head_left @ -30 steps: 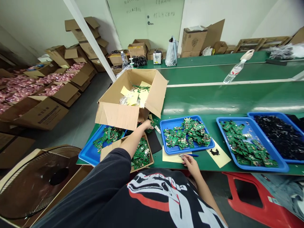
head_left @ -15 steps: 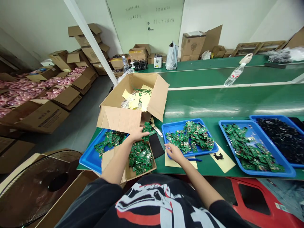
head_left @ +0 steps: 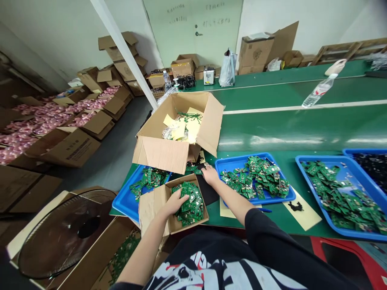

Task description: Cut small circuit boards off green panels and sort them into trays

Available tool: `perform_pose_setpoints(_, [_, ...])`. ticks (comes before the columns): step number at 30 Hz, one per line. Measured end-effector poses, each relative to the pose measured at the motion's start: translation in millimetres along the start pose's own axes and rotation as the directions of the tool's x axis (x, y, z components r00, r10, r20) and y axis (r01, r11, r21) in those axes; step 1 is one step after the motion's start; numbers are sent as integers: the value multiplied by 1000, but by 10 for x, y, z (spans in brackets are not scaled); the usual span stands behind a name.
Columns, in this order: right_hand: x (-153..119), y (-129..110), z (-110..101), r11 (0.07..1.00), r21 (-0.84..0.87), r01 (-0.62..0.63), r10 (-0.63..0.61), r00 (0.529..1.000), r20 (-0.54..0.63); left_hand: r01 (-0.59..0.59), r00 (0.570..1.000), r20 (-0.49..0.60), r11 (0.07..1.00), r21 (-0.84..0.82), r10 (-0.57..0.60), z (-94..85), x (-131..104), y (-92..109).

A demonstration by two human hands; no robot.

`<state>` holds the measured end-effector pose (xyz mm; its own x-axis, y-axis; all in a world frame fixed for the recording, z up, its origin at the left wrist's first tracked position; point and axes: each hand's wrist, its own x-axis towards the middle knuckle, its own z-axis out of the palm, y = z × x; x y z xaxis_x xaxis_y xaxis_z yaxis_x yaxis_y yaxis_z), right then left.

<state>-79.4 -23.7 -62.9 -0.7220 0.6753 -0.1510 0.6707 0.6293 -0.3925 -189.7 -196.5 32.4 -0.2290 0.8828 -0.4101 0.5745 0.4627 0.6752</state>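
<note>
My left hand [head_left: 175, 202] is over a small cardboard box [head_left: 177, 230], its fingers closed around a green circuit board [head_left: 185, 188] at the top of the heap inside. Which boards are gripped and which only touched is hard to separate. My right hand [head_left: 210, 176] reaches past that box to the far end of a black mat [head_left: 208, 194]. Its fingers are drawn together beside a few loose boards [head_left: 192, 169], and whatever is between them is hidden. To its right, a blue tray [head_left: 238, 161] holds a pile of the same boards.
A large open carton [head_left: 160, 153] with yellow paper stands behind the small box. Another blue tray [head_left: 125, 203] with boards lies left, partly under cardboard flaps. Farther right are a board-filled tray [head_left: 341, 161] and black parts on yellow paper [head_left: 302, 211]. A fan [head_left: 69, 229] stands lower left.
My left hand has come down with a circuit board into the small box. My right hand has moved from the middle tray's edge to the far end of the mat. The view has shifted.
</note>
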Motion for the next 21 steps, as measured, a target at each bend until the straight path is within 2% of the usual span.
perform_pose_setpoints(5, [1,-33,-32,994,89,-70,75,996,-49,-24,1000,20,976,214,20,-4,321,337])
perform_pose_setpoints(8, [-192,92,-58,959,269,-88,133,979,-154,-22,999,47,926,377,5,61,503,588])
perform_pose_setpoints(10, [-470,248,-48,888,459,-27,163,952,-261,-13,998,65,880,475,-21,106,624,731])
perform_pose_setpoints(12, [-848,423,-11,782,623,25,217,926,-310,-9,996,81,834,552,-44,135,774,836])
perform_pose_setpoints(14, [-1258,581,41,654,756,17,303,910,-282,3,994,87,795,606,-70,150,966,900])
perform_pose_setpoints(16, [-1624,699,93,567,822,-42,406,883,-235,17,991,92,766,643,-99,157,1187,925])
perform_pose_setpoints(18, [-1897,772,133,518,849,-101,478,858,-189,32,986,99,733,679,-134,171,1402,920])
perform_pose_setpoints(21, [-2137,824,160,499,854,-149,515,843,-153,52,974,113,676,735,-198,209,1656,882])
